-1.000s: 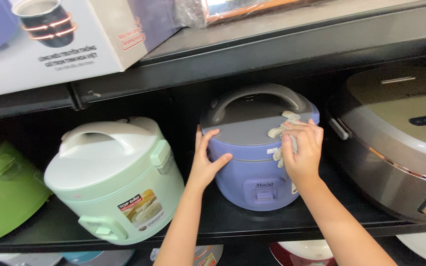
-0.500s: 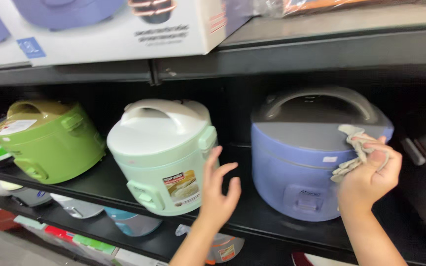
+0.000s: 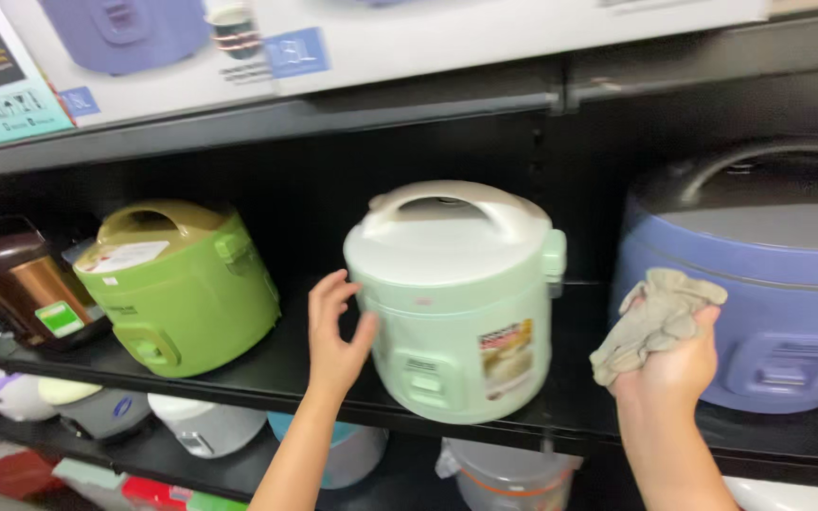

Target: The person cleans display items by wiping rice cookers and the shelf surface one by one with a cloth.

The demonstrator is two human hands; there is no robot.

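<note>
A pale mint rice cooker (image 3: 456, 303) with a white lid and handle stands on a black shelf (image 3: 267, 378). My left hand (image 3: 335, 333) is open, its fingers touching the cooker's left side. My right hand (image 3: 676, 364) is shut on a crumpled grey-beige cloth (image 3: 653, 322), held in front of a lavender-blue rice cooker (image 3: 750, 284) with a dark grey lid at the right.
A lime-green rice cooker (image 3: 182, 289) stands left of the mint one, and a brown-and-copper cooker (image 3: 16, 284) is at the far left. Boxes (image 3: 239, 47) sit on the shelf above. More cookers (image 3: 191, 426) fill the shelf below.
The view has swung left. My left hand left the blue cooker and reached the mint cooker's side. My right hand drew the cloth off the blue cooker's lid.
</note>
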